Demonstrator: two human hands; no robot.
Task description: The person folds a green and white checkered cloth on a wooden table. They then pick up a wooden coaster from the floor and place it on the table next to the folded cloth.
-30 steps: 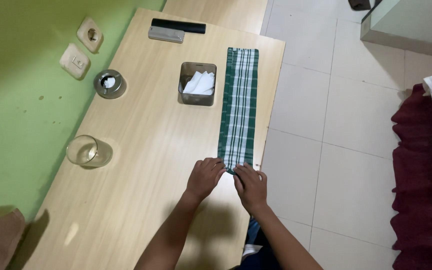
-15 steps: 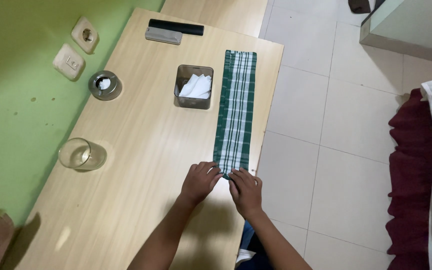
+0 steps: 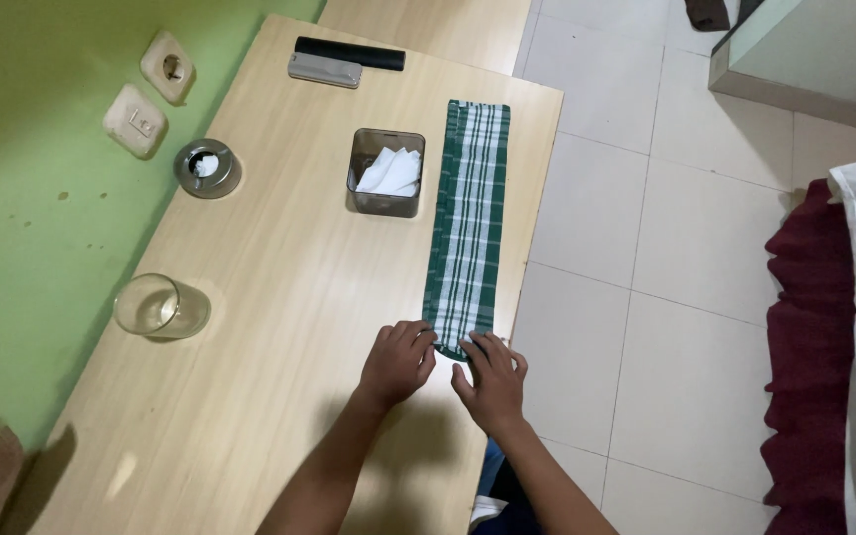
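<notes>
Green checked cloth [image 3: 468, 223] lies folded lengthwise on worktop [image 3: 279, 297]; left hand [image 3: 398, 362] and right hand [image 3: 492, 381] pinch its near end. Keep edges aligned.

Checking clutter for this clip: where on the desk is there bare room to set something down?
Bare wood lies between the drinking glass and the left hand, and between the ashtray and the tissue box. Crowded: the right edge, where the folded checked cloth runs beside the box.

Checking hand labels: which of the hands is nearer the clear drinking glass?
Left. The left hand rests at the near end of the green plaid cloth, on the side toward the glass; the right hand sits farther away, by the table edge.
</notes>
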